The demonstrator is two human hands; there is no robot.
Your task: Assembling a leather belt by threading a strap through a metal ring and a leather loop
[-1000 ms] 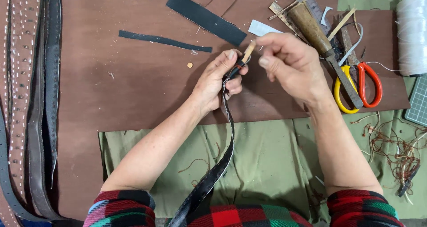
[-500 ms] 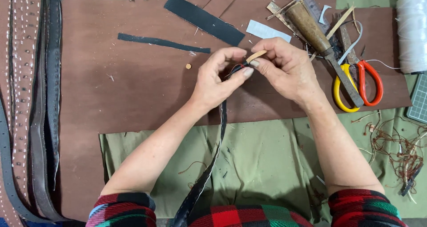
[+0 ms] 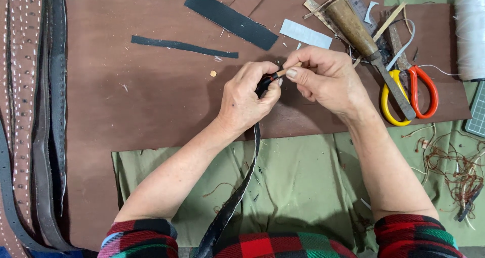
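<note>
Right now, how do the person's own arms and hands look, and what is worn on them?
Both hands, the left hand and the right hand, are bare, with no gloves, and I see no rings or watch. The forearms are bare too. The sleeves are pushed up near the elbows: the left sleeve and the right sleeve are plaid flannel in red, black and green.
</note>
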